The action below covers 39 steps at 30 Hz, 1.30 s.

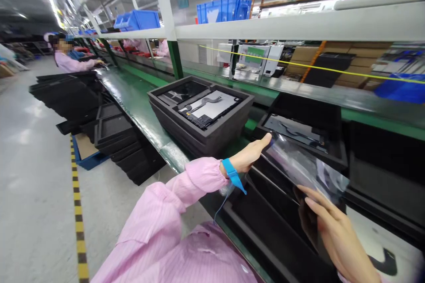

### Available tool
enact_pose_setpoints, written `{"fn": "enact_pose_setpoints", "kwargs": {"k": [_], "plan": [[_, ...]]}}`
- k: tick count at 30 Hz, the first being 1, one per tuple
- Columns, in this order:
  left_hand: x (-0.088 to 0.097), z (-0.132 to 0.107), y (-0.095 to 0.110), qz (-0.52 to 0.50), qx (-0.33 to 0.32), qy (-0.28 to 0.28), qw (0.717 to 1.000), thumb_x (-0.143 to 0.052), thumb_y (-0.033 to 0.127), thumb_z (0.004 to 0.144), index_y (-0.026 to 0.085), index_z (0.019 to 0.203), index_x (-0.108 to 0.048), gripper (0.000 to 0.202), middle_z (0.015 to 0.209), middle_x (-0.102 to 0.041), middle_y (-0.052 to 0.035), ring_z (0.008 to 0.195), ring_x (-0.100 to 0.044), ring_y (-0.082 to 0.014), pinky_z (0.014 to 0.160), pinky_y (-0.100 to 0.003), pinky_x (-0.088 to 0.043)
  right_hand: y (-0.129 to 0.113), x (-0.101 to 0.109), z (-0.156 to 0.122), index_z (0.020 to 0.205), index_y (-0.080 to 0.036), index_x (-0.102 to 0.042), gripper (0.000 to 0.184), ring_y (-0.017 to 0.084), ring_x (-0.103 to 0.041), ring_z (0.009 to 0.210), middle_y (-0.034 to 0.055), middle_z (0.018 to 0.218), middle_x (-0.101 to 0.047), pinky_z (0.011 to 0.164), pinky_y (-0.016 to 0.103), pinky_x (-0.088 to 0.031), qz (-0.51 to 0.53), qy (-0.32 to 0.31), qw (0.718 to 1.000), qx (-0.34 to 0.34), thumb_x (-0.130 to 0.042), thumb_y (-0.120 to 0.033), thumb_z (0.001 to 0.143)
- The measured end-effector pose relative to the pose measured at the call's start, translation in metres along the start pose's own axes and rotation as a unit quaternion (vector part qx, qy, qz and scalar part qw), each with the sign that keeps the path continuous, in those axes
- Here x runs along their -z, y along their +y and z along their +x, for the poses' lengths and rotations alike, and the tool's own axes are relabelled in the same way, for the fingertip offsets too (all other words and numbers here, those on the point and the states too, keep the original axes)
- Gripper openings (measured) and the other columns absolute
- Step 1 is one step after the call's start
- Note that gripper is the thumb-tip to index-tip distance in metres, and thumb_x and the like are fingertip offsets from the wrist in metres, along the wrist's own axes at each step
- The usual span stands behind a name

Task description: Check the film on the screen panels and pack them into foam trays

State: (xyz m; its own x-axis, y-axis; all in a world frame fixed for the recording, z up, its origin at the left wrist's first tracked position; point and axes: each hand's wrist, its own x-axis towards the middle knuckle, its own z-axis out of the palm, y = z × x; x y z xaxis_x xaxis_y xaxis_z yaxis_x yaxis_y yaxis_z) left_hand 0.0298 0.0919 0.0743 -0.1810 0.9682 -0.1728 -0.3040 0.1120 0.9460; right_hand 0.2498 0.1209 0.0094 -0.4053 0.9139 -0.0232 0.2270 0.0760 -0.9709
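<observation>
My left hand (249, 154), in a pink sleeve with a blue wrist strap (232, 173), pinches the far corner of a clear plastic film (299, 166). My right hand (338, 232) grips the near edge of the same film, fingers pressed along it. The film hangs tilted over a black foam tray (265, 225) right in front of me. Behind it lies another black tray (299, 130) with a dark panel in it. To the left stands a stack of black trays (199, 128); the top one carries a grey panel with a flex cable (209, 108).
A long green workbench (133, 97) runs away to the left, with a white frame post (166, 9) and shelves holding blue bins (222, 9). Piles of black trays (113, 137) sit on the floor beside a yellow-black line (78, 212). Another person in pink (69, 59) works far down the line.
</observation>
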Motion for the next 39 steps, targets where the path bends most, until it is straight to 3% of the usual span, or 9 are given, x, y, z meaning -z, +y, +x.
{"fn": "enact_pose_setpoints", "kwargs": {"k": [3,5,9,12,14,19,28,33,39], "plan": [[0.006,-0.006,0.002,0.010,0.005,0.022,1.000,-0.075,0.029,0.071,0.012,0.117,-0.060,0.052,0.079,-0.070,-0.0068,0.071,-0.068,-0.0212,0.081,-0.043,-0.055,0.001,0.000,-0.011,0.109,-0.032,-0.071,0.043,0.030,-0.009,0.145,0.0013,0.136,-0.052,0.119,0.051,-0.011,0.046,-0.081,0.996,-0.009,-0.062,-0.057,0.075],[0.013,-0.018,0.016,0.016,-0.013,0.037,0.999,-0.075,0.017,0.067,0.012,0.127,-0.051,0.065,0.079,-0.070,-0.0061,0.067,-0.068,-0.0216,0.075,-0.043,-0.057,0.000,0.000,-0.019,0.122,-0.030,-0.064,0.047,0.031,-0.014,0.144,0.0023,0.145,-0.042,0.118,0.051,-0.018,0.088,-0.114,0.990,0.010,-0.054,-0.052,0.083],[0.044,-0.044,0.085,0.044,-0.180,0.110,0.977,-0.062,0.010,0.075,0.022,0.137,-0.043,0.066,0.129,-0.061,-0.0038,0.125,-0.052,-0.0230,0.108,-0.038,-0.040,-0.001,0.002,-0.024,0.135,-0.040,-0.049,0.045,0.030,-0.032,0.138,-0.0021,0.154,-0.026,0.105,0.045,-0.043,0.154,-0.142,0.975,0.069,-0.046,-0.042,0.090],[0.085,-0.046,0.148,0.255,-0.466,0.253,0.809,-0.055,-0.004,0.071,0.018,0.139,-0.043,0.073,0.147,-0.044,-0.0022,0.145,-0.022,-0.0244,0.119,-0.034,-0.017,0.003,0.005,-0.020,0.133,-0.042,-0.049,0.041,0.029,-0.037,0.136,-0.0016,0.152,-0.029,0.100,0.042,-0.049,0.154,-0.164,0.970,0.092,-0.042,-0.039,0.093],[0.116,-0.035,0.176,0.385,-0.524,0.287,0.703,-0.051,-0.005,0.074,0.020,0.144,-0.036,0.076,0.152,-0.037,-0.0011,0.146,-0.020,-0.0240,0.119,-0.035,-0.018,0.008,0.007,-0.017,0.132,-0.042,-0.051,0.039,0.029,-0.039,0.135,-0.0005,0.151,-0.032,0.099,0.041,-0.050,0.146,-0.179,0.969,0.088,-0.041,-0.039,0.094],[0.194,0.008,0.177,0.713,-0.235,0.302,0.588,-0.031,-0.006,0.084,0.023,0.151,-0.020,0.074,0.150,-0.041,-0.0086,0.133,-0.044,-0.0261,0.110,-0.041,-0.034,0.024,0.013,-0.010,0.128,-0.040,-0.055,0.036,0.029,-0.040,0.134,0.0015,0.148,-0.037,0.097,0.038,-0.052,0.138,-0.184,0.968,0.102,-0.040,-0.038,0.095],[0.266,0.047,0.142,0.771,-0.047,0.287,0.566,-0.056,0.034,0.090,0.017,0.128,-0.051,0.042,0.127,-0.056,-0.0113,0.110,-0.058,-0.0250,0.092,-0.049,-0.050,0.025,-0.007,0.016,0.124,-0.027,-0.062,0.042,0.027,-0.051,0.124,0.0082,0.137,-0.051,0.100,0.039,-0.050,0.001,-0.223,0.972,0.071,-0.050,-0.049,0.090],[0.276,0.062,0.143,0.754,-0.025,0.265,0.600,-0.057,0.034,0.090,0.017,0.126,-0.052,0.040,0.126,-0.056,-0.0111,0.109,-0.058,-0.0246,0.091,-0.048,-0.050,-0.015,-0.082,0.046,0.128,-0.022,-0.056,0.042,0.024,-0.048,0.128,0.0105,0.137,-0.050,0.106,0.045,-0.043,-0.167,-0.332,0.898,0.235,-0.045,-0.041,0.092],[0.275,0.057,0.150,0.679,-0.055,0.317,0.660,-0.058,0.034,0.089,0.016,0.122,-0.056,0.037,0.127,-0.056,-0.0108,0.111,-0.057,-0.0248,0.093,-0.049,-0.049,-0.048,-0.184,0.082,0.148,-0.011,-0.026,0.071,0.032,-0.004,0.145,0.0190,0.156,0.000,0.115,0.050,-0.025,-0.345,-0.218,0.802,0.436,-0.049,-0.015,0.082]]}}
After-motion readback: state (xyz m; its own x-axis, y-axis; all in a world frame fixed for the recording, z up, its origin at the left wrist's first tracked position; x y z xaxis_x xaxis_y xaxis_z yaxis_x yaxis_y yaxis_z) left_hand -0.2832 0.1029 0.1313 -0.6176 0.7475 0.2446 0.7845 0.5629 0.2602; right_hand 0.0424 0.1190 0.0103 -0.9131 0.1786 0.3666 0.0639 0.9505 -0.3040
